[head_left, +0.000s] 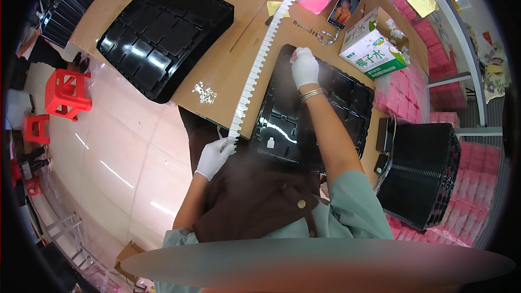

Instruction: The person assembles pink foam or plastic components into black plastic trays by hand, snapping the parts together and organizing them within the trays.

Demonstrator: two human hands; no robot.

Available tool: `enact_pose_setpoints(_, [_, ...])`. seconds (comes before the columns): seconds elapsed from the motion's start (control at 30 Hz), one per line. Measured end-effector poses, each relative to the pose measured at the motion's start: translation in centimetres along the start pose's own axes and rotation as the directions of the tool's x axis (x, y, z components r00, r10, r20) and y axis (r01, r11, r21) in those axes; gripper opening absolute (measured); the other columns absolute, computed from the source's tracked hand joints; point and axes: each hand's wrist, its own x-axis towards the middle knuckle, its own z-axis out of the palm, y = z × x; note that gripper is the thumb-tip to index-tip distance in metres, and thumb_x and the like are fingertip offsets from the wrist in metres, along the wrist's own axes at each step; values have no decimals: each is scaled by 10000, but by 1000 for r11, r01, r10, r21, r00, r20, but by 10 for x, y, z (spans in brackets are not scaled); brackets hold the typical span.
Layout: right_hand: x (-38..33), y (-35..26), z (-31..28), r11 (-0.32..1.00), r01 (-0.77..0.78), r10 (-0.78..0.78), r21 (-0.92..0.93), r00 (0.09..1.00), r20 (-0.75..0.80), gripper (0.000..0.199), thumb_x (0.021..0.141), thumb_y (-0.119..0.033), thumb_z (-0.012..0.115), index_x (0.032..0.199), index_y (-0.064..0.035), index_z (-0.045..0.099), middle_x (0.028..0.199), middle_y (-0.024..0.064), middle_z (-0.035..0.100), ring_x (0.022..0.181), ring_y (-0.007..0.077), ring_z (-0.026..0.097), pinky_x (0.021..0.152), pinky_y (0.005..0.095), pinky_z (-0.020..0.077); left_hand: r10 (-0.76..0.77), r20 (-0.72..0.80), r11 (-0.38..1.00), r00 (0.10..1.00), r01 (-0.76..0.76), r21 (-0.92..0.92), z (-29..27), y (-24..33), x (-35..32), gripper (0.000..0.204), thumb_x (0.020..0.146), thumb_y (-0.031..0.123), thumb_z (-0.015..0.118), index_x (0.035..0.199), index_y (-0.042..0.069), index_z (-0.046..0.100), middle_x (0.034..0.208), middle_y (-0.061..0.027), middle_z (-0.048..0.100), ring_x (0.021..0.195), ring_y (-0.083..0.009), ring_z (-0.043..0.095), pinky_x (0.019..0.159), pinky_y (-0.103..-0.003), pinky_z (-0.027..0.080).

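A long white strip (pixel 259 57) with a notched edge runs diagonally across the cardboard-covered table toward the far side. My left hand (pixel 216 157), in a white glove, is closed around its near end at the table's front edge. To the right lies a black plastic tray (pixel 339 95) with moulded compartments. My gloved right hand (pixel 305 68) is closed over the tray's far left part; what its fingers hold, if anything, is hidden. A small white bottle-shaped piece (pixel 270 142) sits on the tray's near left part.
Stacked black trays (pixel 168 32) lie at the left, and another black stack (pixel 420 173) stands at the right. Beyond the tray are a white-and-green carton (pixel 374 46), a phone (pixel 343 10) and a chain (pixel 327 37). Small white scraps (pixel 204 93) lie on the cardboard; red stools (pixel 68 94) stand leftward.
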Motion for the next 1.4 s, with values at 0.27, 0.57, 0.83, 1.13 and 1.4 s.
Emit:
enact_pose_setpoints(0.27, [-19, -4, -52, 748, -270, 144, 606, 958, 249, 93, 816, 36, 514, 754, -9, 568, 659, 60, 582, 608, 123, 561, 516, 234, 424, 12, -42, 999, 999, -10, 53, 12, -20, 1, 309, 871, 132, 618, 1147, -8, 617, 945, -144, 665, 787, -168, 671, 740, -306, 519])
enact_pose_setpoints(0.57, [-173, -61, -95, 887, -212, -68, 411, 819, 570, 100, 787, 55, 537, 836, 18, 616, 848, 170, 654, 786, 301, 652, 703, 368, 522, 369, -459, 893, 809, -170, 417, 9, -8, -14, 501, 867, 62, 620, 1341, 66, 457, 1254, -117, 469, 824, -149, 550, 695, -266, 505])
enact_pose_setpoints(0.83, [-181, -60, -92, 868, -251, -40, 429, 826, 562, 118, 791, 35, 507, 831, 14, 616, 813, 175, 636, 757, 339, 641, 704, 398, 518, 361, -443, 927, 820, -263, 269, 19, 27, -21, 361, 871, 70, 611, 1227, 41, 558, 1102, -107, 556, 746, -156, 577, 671, -288, 507])
enact_pose_setpoints(1.13, [-182, -46, -90, 880, -58, -201, 471, 853, 481, 70, 774, -41, 660, 811, 9, 628, 760, 151, 617, 702, 286, 629, 646, 360, 484, 394, -352, 918, 849, -349, 186, 44, 32, -20, 261, 872, 49, 607, 1133, 35, 620, 916, -84, 596, 710, -157, 578, 647, -273, 495])
enact_pose_setpoints(1.4, [-31, 19, -181, 862, 76, 185, 500, 873, -451, 71, 793, 10, 600, 729, -19, 609, 684, 60, 607, 620, 137, 554, 587, 279, 463, 425, -430, 903, 796, -337, 269, 26, 26, -25, 254, 903, 59, 570, 1152, 41, 618, 981, -81, 613, 802, -154, 593, 689, -262, 486])
